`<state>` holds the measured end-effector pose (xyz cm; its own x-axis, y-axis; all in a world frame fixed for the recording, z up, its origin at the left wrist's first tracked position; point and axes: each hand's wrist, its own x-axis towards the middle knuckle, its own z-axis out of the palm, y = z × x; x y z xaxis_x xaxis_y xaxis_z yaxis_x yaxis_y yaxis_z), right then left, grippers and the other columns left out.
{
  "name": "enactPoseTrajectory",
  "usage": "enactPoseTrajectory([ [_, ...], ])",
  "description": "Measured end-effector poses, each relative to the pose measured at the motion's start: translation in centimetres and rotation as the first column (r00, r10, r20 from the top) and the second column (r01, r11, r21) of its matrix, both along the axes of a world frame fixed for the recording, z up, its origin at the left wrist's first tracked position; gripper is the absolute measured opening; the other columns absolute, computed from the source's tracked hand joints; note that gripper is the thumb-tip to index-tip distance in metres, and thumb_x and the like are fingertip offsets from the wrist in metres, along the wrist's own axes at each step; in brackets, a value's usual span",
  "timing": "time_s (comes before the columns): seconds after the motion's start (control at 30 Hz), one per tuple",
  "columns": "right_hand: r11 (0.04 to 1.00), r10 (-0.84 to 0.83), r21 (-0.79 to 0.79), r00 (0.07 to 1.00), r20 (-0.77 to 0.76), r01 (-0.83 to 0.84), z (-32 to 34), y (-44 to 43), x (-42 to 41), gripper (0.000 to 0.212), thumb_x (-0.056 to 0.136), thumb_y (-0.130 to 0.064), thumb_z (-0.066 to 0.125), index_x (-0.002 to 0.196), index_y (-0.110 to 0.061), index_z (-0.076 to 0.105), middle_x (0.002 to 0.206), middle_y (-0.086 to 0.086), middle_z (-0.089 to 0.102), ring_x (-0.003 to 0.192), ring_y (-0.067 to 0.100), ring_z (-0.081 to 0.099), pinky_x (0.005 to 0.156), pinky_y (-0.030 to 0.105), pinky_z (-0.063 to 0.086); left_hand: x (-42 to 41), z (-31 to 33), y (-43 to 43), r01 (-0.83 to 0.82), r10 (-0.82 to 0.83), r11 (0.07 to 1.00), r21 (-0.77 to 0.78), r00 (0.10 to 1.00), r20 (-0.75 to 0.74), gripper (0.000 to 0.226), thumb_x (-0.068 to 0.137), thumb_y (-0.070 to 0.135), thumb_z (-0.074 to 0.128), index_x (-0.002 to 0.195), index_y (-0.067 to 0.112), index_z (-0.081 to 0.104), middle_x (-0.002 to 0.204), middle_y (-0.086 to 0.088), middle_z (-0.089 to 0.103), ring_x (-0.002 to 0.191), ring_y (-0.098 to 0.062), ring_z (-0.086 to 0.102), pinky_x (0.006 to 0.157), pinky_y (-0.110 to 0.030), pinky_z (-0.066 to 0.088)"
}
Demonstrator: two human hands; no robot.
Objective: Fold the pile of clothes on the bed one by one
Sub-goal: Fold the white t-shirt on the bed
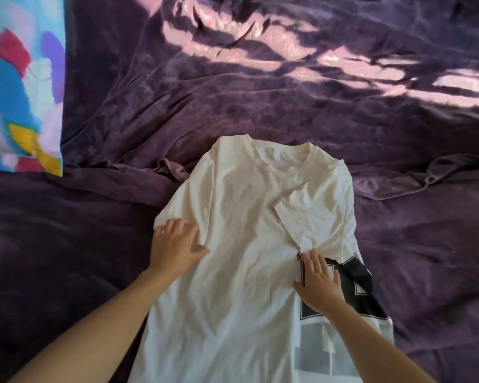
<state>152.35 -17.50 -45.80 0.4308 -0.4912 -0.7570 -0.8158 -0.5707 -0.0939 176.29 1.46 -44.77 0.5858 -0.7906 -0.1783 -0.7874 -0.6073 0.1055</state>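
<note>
The white T-shirt lies flat in the middle of the purple bedspread, its right side folded in and showing a black print. The right hand presses flat on this fold. The left hand rests on the left sleeve with bent fingers; I cannot tell if it grips. A colourful cloth lies far left.

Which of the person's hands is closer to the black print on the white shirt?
The right hand: it lies flat on the black print itself. The left hand rests on the opposite edge of the white shirt.
</note>
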Motion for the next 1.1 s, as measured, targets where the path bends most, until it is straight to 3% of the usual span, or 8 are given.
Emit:
enactPoseTrajectory([
  [0.13,1.0,0.024,0.021,1.0,-0.004,-0.024,0.0,-0.3,-0.1,0.071,0.096,-0.041,0.038,0.149,-0.025,-0.006,0.157,-0.001,-0.015,0.145,0.015,-0.011,0.116,0.048,0.002,-0.7,-0.1,-0.9,-0.212,0.205,0.975,-0.07,0.974,-0.094,0.025,0.06,0.014,0.083,0.058,0.005,0.06,0.066,-0.01,0.059,0.065,-0.035,0.059,0.052,-0.036,0.041],
  [0.27,0.999,0.031,0.043,1.0,0.001,-0.031,0.3,-0.7,0.0,0.073,0.095,-0.042,0.04,0.149,-0.025,-0.006,0.157,-0.001,-0.015,0.145,0.016,-0.01,0.116,0.049,0.002,1.3,2.5,-0.9,-0.422,0.349,0.851,-0.312,0.899,-0.263,0.026,0.074,0.025,0.049,0.069,0.001,0.059,0.074,-0.012,0.059,0.072,-0.032,0.053,0.061,-0.038,0.04],
  [0.43,0.997,0.06,0.042,0.998,-0.003,-0.06,0.0,-0.8,0.0,0.074,0.095,-0.045,0.039,0.149,-0.023,-0.006,0.157,0.002,-0.015,0.146,0.019,-0.01,0.117,0.049,0.002,2.6,9.4,-5.3,-0.881,0.44,0.17,-0.442,0.469,-0.766,0.028,0.083,0.007,0.042,0.058,0.015,0.033,0.06,0.001,0.034,0.056,-0.009,0.03,0.058,-0.03,0.028],
  [0.57,0.996,0.073,0.053,0.997,-0.001,-0.073,-0.1,-0.9,-0.2,0.075,0.095,-0.046,0.038,0.149,-0.022,-0.007,0.157,0.002,-0.016,0.146,0.019,-0.01,0.117,0.049,0.001,-2.1,10.5,-11.0,-0.853,0.09,0.481,-0.204,0.279,-0.956,0.012,0.08,0.037,0.051,0.075,0.025,0.051,0.079,0.002,0.053,0.077,-0.014,0.05,0.067,-0.031,0.04],
  [0.67,0.991,0.111,0.082,0.994,-0.018,-0.109,0.1,-1.5,-0.3,0.079,0.093,-0.048,0.041,0.149,-0.023,-0.009,0.157,0.002,-0.017,0.145,0.019,-0.011,0.116,0.05,0.001,-4.4,8.6,-12.2,-0.73,0.081,0.675,-0.111,0.223,-0.971,0.061,0.08,0.046,0.059,0.133,0.021,0.042,0.134,0.002,0.046,0.125,-0.01,0.043,0.104,-0.031,0.035],
  [0.83,0.981,0.165,0.109,0.986,-0.024,-0.161,-0.1,-2.1,-0.4,0.082,0.092,-0.05,0.042,0.149,-0.024,-0.01,0.157,0.002,-0.017,0.145,0.019,-0.011,0.115,0.051,0.002,-3.3,3.0,-8.3,-0.267,0.3,0.954,0.138,0.887,-0.352,0.07,0.088,0.051,0.044,0.147,0.02,0.023,0.154,-0.007,0.019,0.139,-0.029,0.018,0.109,-0.043,0.026],
  [0.97,0.961,0.251,0.139,0.966,-0.059,-0.241,0.6,-2.8,0.1,0.08,0.092,-0.046,0.044,0.15,-0.02,-0.005,0.158,0.005,-0.01,0.146,0.021,-0.005,0.115,0.049,0.005,-3.9,0.6,-5.4,-0.059,0.193,0.922,0.383,0.927,-0.322,0.059,0.092,0.052,0.041,0.146,0.035,0.023,0.157,-0.002,-0.002,0.143,-0.026,0.004,0.112,-0.051,0.014],
  [1.1,0.987,0.161,-0.044,0.978,0.134,-0.156,3.3,-7.0,2.8,0.037,0.092,-0.022,0.045,0.128,-0.013,0.051,0.132,0.007,0.049,0.126,0.026,0.04,0.099,0.036,0.033,-2.0,1.8,-7.1,-0.149,0.151,0.988,0.025,0.97,-0.189,0.056,0.077,0.057,0.032,0.108,0.026,0.067,0.116,-0.012,0.056,0.113,-0.037,0.049,0.09,-0.054,0.037],
])
